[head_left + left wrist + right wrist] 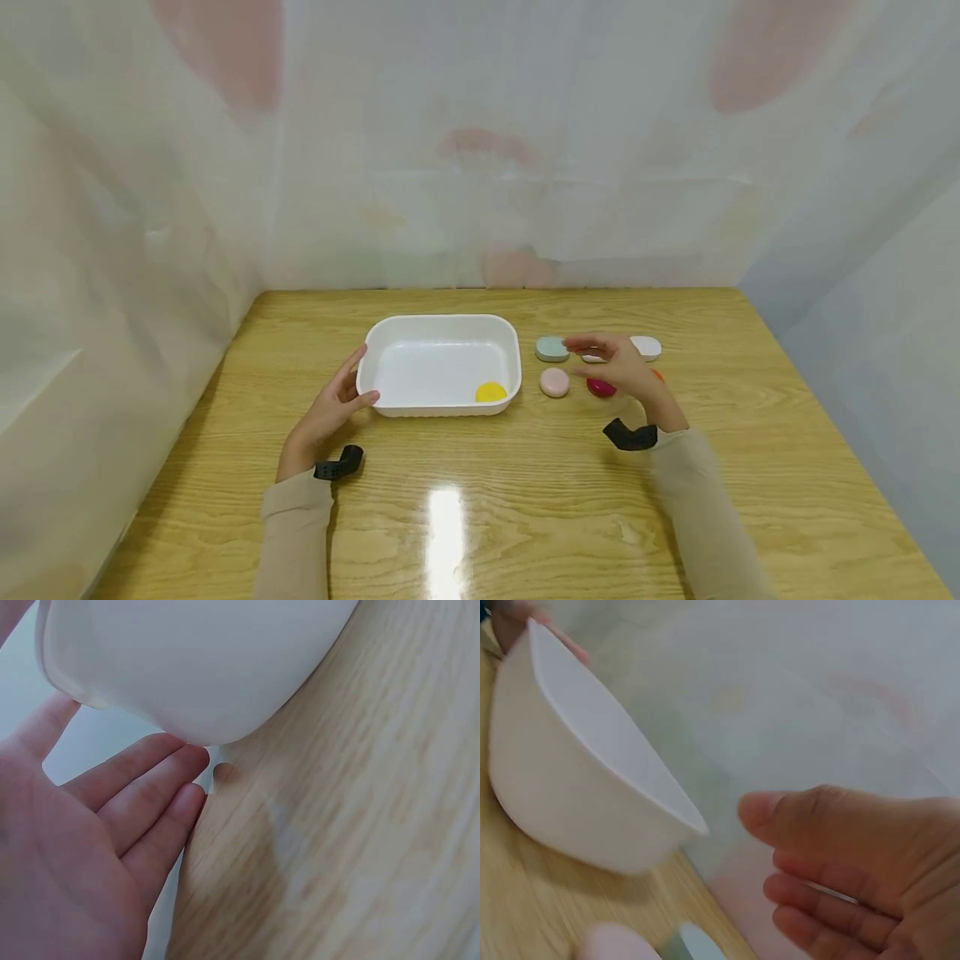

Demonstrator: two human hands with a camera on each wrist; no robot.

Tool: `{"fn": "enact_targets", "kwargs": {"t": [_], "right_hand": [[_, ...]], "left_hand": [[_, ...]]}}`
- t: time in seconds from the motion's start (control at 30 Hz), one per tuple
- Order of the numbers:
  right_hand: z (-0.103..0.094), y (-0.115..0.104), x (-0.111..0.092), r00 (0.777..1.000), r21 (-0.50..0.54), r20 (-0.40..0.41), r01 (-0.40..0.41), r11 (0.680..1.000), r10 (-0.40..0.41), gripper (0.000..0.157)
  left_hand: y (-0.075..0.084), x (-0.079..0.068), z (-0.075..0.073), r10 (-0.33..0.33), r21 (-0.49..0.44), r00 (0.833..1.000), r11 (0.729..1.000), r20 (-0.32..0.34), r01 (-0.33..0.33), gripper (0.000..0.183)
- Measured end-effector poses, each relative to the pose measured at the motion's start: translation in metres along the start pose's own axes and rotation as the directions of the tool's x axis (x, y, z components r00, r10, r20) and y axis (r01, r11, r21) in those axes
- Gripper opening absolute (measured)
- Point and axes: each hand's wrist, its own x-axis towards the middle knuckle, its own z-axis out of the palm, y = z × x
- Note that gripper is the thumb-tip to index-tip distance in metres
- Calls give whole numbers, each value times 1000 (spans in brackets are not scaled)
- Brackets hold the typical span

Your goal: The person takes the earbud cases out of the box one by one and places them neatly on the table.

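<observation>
A white rectangular basin with rounded corners sits on the table, holding a round yellow piece in its near right corner. My left hand grips the basin's left end, thumb at the near rim and fingers against the outer side; the left wrist view shows these fingers close up. To the right, my right hand hovers over several smooth pieces with nothing in its fingers. Nearest it are a pale green oval, a pale pink round piece and a magenta piece, partly hidden.
A white oval lies beyond my right hand, another white piece is mostly covered by it, and an orange edge shows beside the wrist. Pale curtains hang behind the wooden table and at its sides.
</observation>
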Motion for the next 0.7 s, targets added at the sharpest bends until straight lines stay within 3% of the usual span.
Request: {"fn": "enact_targets", "kwargs": {"t": [0.1, 0.23, 0.33, 0.43, 0.57, 0.7], "right_hand": [[15, -13, 12, 994, -4, 101, 42, 999, -41, 44], [31, -27, 28, 973, -32, 229, 25, 999, -17, 42], [41, -32, 39, 957, -43, 288, 44, 998, -30, 40], [47, -35, 49, 938, -25, 335, 105, 994, -91, 39], [55, -36, 60, 896, -7, 410, 192, 981, -172, 37], [62, -38, 72, 844, -49, 500, 254, 966, -197, 35]], "left_hand": [[1, -1, 0, -3, 3, 1000, 1000, 1, 3, 81], [0, -1, 0, -4, 19, 1000, 1000, -5, 5, 81], [-1, 0, 0, -11, 22, 1000, 1000, -6, 11, 80], [-3, 1, -1, -12, 12, 1000, 1000, -5, 12, 80], [-5, 2, -1, 4, 0, 1000, 1000, 0, -4, 81], [-4, 2, -1, 8, -2, 1000, 1000, 3, -8, 81]]}}
